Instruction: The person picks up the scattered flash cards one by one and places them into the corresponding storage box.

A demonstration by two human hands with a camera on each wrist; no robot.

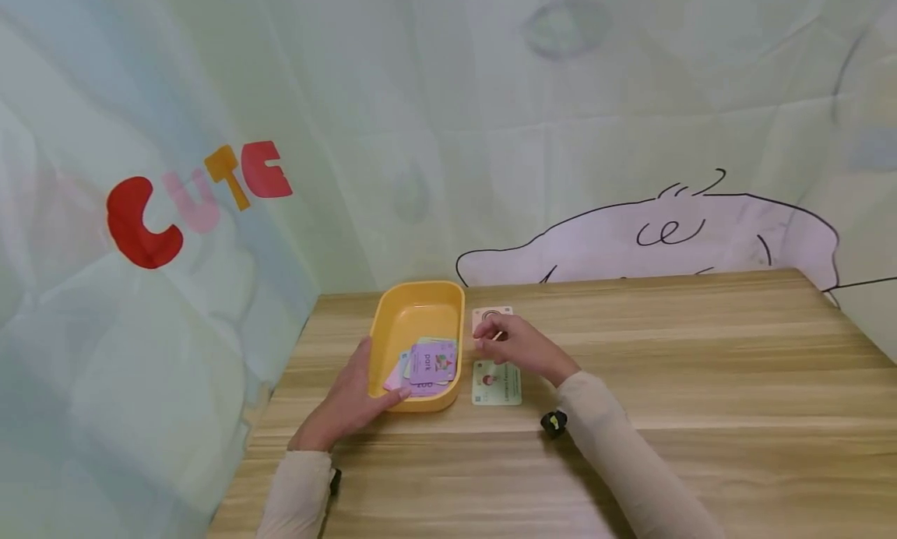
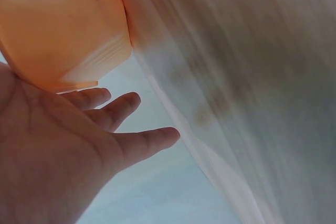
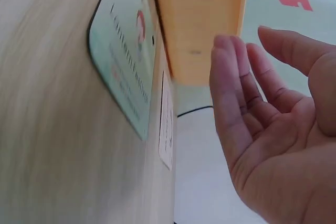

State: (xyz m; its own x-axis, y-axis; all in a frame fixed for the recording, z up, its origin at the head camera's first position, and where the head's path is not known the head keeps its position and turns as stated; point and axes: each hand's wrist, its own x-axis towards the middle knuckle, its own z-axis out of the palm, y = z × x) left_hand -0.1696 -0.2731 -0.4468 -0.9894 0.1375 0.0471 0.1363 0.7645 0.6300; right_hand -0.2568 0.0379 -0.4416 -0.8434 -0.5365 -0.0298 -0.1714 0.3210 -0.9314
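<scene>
My left hand [image 1: 353, 403] holds the near left corner of a yellow plastic tray [image 1: 381, 313], its thumb over the rim. In the left wrist view, its fingers [image 2: 123, 111] lie along the tray's outer side. Several picture word cards lie overlapped in the tray's near end, a purple "park" card [image 1: 434, 361] on top. My right hand [image 1: 522, 344] hovers right of the tray, fingers loosely bent and nothing between them. Below it on the table lies a pale green card [image 1: 497, 383]. A pinkish card [image 1: 483, 315] lies farther back, partly hidden by the hand.
The wood-grain table [image 1: 701, 368] stretches far to the right. A printed curtain [image 1: 420, 134] hangs along its back and left edges. A small black device [image 1: 554, 423] sits at the right wrist.
</scene>
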